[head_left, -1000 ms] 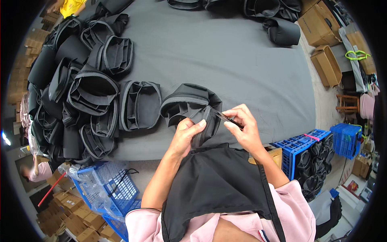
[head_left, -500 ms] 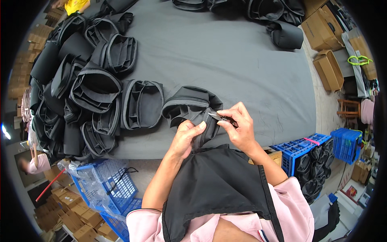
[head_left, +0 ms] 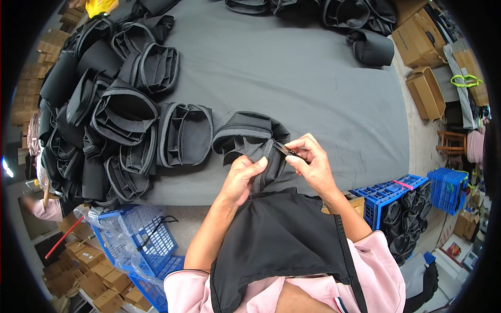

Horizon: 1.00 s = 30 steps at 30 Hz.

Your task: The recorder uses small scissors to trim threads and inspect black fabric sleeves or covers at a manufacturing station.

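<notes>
At the table's near edge lies a black fabric bag (head_left: 245, 128), its opening tilted toward me and inner dividers showing. My left hand (head_left: 241, 180) grips the bag's near rim, thumb on top of the edging. Between the fingers of my right hand (head_left: 311, 161) is a small pair of thread snips (head_left: 285, 149) with dark handles; their metal tips point at the bag's edging and appear to touch it. The underside of the bag, below my left hand, is hidden. Just left of it stands a similar open black bag (head_left: 185, 134) with dividers.
A grey cloth-covered table (head_left: 313, 78) stretches ahead. Black bags (head_left: 125, 115) are heaped on its left, and another bag (head_left: 373, 47) lies far right. Blue crates (head_left: 138, 237) stand below left; a blue crate (head_left: 378, 195) of black bags stands at right. Another person (head_left: 48, 208) is at far left.
The snips and my right fingers have shifted slightly, the blades now pointing more steeply toward the edging. My left hand keeps its hold on the bag.
</notes>
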Available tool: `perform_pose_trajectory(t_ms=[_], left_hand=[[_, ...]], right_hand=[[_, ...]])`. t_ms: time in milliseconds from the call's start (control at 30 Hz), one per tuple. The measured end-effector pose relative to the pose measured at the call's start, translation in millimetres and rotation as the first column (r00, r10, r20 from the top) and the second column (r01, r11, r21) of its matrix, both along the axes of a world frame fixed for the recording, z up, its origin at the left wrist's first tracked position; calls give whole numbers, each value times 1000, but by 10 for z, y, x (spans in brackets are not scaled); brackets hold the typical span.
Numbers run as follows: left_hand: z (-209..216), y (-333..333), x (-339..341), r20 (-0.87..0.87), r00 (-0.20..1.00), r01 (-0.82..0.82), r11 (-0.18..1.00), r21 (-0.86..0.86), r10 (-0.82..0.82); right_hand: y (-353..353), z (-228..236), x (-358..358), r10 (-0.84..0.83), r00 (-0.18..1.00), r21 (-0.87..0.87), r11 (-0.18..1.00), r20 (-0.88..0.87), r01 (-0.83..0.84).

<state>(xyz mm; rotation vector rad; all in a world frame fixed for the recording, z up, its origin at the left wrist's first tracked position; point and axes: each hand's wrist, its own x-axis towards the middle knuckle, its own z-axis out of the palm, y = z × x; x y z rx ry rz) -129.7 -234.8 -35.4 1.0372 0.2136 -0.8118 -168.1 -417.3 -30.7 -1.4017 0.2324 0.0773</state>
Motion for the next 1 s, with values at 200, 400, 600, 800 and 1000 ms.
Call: perform_pose_trajectory(t_ms=[200,400,600,800,1000], left_hand=[[40,-39,4,-2,1000,-3,1000,16,3],[4,-25,-9,-8,1000,0,1000,24,0],[149,-111,-11,-42,999,-25,998,52,27],[296,-208,-14,-84,980,-182,983,-5,181],[-57,-248,251,-158,902,-418,904,-94,401]], right_hand=[[47,-66,15,-43,973,-251,963,227,102],[74,98,13,3,945,-551,813,328,189],[11,62,41,21,954,-579,799,300,164],[58,262,-73,-37,972,-272,957,233,101],[111,245,-152,-6,999,-383,923,50,25]])
